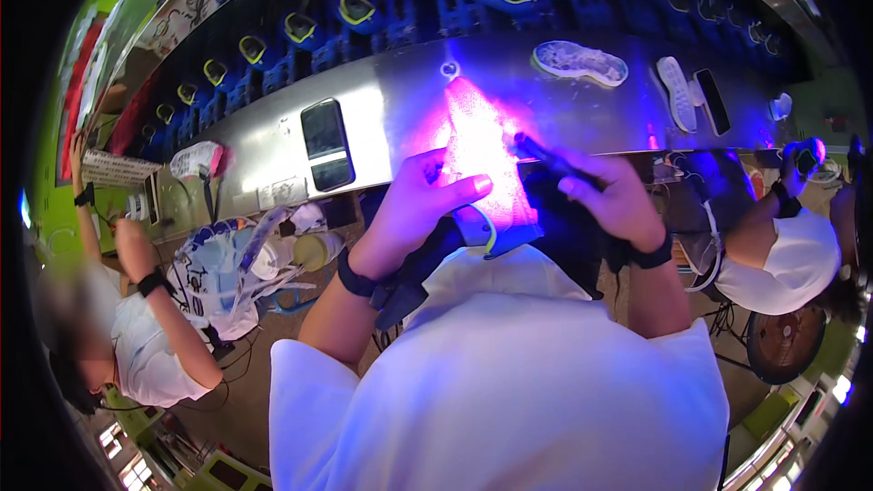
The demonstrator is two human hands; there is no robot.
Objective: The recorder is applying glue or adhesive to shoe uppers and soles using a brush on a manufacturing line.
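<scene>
My left hand point(418, 205) grips the side of a shoe upper point(491, 164), its thumb lying across the top. The upper glows pink and white under a strong violet light that washes out its surface, and a yellow-green edge point(492, 232) shows at its near end. A slim dark rod-shaped tool point(551, 156) is in my closed right hand point(618, 200). Its tip points left toward the upper, close to the lit side; whether it touches cannot be made out.
Beyond the metal bench point(400, 118) runs a line of shoes point(356, 9) on blue supports. A phone point(327, 144), a pale sole point(580, 64), another sole point(676, 94) and a dark phone point(714, 102) lie on the bench. People work at left point(155, 345) and right point(782, 255).
</scene>
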